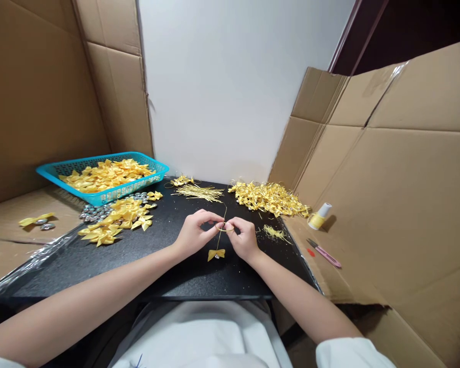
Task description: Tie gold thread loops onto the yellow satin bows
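Between two hands above a black table (157, 278), a thin yellow cord (219, 241) curves into a loop, one end rising free, the other running down to a yellow bow (216, 254) with a silver bead at its middle. The bow sits just below the fingers, near the table's front; whether it hangs or touches the surface cannot be told. The left hand (195, 232) and right hand (244, 239) nearly meet, each closed in a fingertip pinch on the cord. The step in hand appears to be looping or knotting it; the next move would seem to call for a steady pinch and an even pull, with the bow kept free of the loop. Just right lie yellow clippings (275, 233). Beyond the hands rest straight strands (199, 192) and a heap of corded bows (268, 198). To the left, loose bows (128, 214) lie beside silver beads (95, 212), near a blue basket (46, 173) filled with more bows. On cardboard at right, a spool (319, 216) stands near a pink-handled tool (325, 254).
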### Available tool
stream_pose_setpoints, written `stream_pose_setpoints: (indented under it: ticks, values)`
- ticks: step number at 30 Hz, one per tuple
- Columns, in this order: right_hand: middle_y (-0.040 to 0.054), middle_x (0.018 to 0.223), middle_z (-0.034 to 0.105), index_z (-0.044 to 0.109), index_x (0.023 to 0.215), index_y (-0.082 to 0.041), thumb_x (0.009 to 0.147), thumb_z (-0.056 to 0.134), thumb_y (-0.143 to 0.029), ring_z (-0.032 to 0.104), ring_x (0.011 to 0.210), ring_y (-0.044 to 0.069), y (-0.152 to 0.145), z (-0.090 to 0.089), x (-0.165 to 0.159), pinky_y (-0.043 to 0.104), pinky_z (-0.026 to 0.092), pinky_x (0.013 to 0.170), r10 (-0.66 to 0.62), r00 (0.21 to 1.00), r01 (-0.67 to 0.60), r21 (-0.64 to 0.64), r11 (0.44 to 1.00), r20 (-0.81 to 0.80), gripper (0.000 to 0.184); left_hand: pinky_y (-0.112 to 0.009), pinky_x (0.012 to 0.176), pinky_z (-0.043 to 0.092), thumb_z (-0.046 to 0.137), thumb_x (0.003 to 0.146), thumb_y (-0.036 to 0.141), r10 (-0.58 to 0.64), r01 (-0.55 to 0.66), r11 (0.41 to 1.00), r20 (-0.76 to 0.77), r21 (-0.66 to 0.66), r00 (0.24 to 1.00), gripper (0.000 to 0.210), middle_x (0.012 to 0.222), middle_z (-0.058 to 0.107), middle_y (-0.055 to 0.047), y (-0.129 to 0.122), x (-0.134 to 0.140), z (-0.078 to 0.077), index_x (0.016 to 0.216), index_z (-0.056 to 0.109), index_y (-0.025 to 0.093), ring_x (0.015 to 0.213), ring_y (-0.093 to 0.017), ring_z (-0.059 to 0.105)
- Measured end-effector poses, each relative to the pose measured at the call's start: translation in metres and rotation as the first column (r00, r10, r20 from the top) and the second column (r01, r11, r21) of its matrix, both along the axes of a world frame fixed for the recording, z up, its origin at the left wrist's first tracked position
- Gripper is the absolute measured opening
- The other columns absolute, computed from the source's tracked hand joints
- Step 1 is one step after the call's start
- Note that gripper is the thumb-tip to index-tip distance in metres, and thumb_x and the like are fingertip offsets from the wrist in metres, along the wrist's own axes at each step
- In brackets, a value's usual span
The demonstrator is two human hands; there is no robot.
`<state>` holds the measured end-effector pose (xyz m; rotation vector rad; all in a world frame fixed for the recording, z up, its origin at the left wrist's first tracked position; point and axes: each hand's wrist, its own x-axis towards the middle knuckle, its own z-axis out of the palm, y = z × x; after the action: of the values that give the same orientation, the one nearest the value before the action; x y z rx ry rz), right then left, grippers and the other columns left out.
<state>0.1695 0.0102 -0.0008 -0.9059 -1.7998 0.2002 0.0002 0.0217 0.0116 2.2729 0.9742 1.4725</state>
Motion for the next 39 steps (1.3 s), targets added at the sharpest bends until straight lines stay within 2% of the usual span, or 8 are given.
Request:
stream_pose_setpoints:
  ticks: [6, 12, 21, 27, 32, 39]
  values:
    - [0.0015, 0.062, 0.061, 0.061, 0.065, -0.018, 0.085, 0.047, -0.026, 0.054, 0.058, 0.013, 0.0003, -0.0007, 0.0015, 0.025, 0.04, 0.059, -0.026, 1.0, 0.026, 0.02, 0.999, 0.015, 0.025, -0.025, 0.063, 0.048, 0.066, 0.078, 0.032, 0.041, -0.041, 0.999, -0.019, -0.019, 0.999, 0.015, 0.076, 0.071, -0.002, -0.0004, 0.0003, 0.0007, 0.085, 0.072, 0.02, 0.068, -0.015, 0.061]
    - [0.0012, 0.061, 0.06, 0.06, 0.065, -0.018, 0.086, 0.046, -0.027, 0.053, 0.058, 0.013, 0.0009, -0.001, 0.0008, 0.025, 0.039, 0.059, -0.057, 0.997, 0.055, 0.031, 0.998, 0.053, 0.027, -0.026, 0.065, 0.047, 0.063, 0.081, 0.035, -0.007, 0.006, 0.999, -0.029, -0.049, 1.0, 0.018, 0.076, 0.073, -0.003, -0.0016, 0.0007, 0.0005, 0.079, 0.072, 0.02, 0.072, -0.016, 0.062]
    - [0.0016, 0.062, 0.061, 0.061, 0.066, -0.019, 0.087, 0.046, -0.027, 0.053, 0.059, 0.014, -0.0006, 0.0006, -0.0005, 0.026, 0.039, 0.062, -0.067, 0.993, 0.065, 0.028, 0.998, 0.095, 0.027, -0.027, 0.067, 0.046, 0.06, 0.083, 0.033, -0.017, 0.016, 0.999, -0.026, -0.043, 1.0, 0.017, 0.077, 0.073, -0.003, -0.0011, 0.0003, 0.0001, 0.078, 0.071, 0.021, 0.074, -0.017, 0.06]
    - [-0.0011, 0.058, 0.058, 0.059, 0.067, -0.019, 0.08, 0.056, -0.028, 0.051, 0.055, 0.013, -0.0034, 0.0038, 0.0022, 0.027, 0.04, 0.064, -0.091, 0.99, 0.087, 0.039, 0.995, 0.112, 0.017, -0.027, 0.067, 0.045, 0.061, 0.082, 0.031, 0.006, -0.006, 1.0, -0.022, -0.023, 1.0, 0.015, 0.075, 0.072, -0.002, -0.0003, -0.0014, 0.0009, 0.077, 0.071, 0.021, 0.073, -0.017, 0.059]
    - [-0.0005, 0.055, 0.055, 0.054, 0.061, -0.02, 0.085, 0.047, -0.026, 0.049, 0.055, 0.013, -0.004, 0.0047, 0.0052, 0.027, 0.039, 0.064, -0.11, 0.986, 0.099, 0.088, 0.991, 0.129, 0.025, -0.028, 0.07, 0.046, 0.061, 0.083, 0.033, 0.012, -0.012, 1.0, -0.031, -0.018, 0.999, 0.016, 0.077, 0.073, -0.003, 0.0003, -0.0012, 0.0001, 0.078, 0.071, 0.021, 0.074, -0.017, 0.059]
    - [0.0, 0.057, 0.056, 0.056, 0.063, -0.02, 0.085, 0.047, -0.025, 0.05, 0.057, 0.014, -0.0034, 0.0044, 0.0049, 0.027, 0.039, 0.064, -0.085, 0.987, 0.075, 0.081, 0.994, 0.134, 0.024, -0.029, 0.069, 0.046, 0.061, 0.082, 0.034, 0.004, -0.005, 0.999, -0.024, -0.033, 1.0, 0.016, 0.077, 0.073, -0.003, -0.0003, -0.0006, -0.0001, 0.078, 0.071, 0.021, 0.074, -0.018, 0.059]
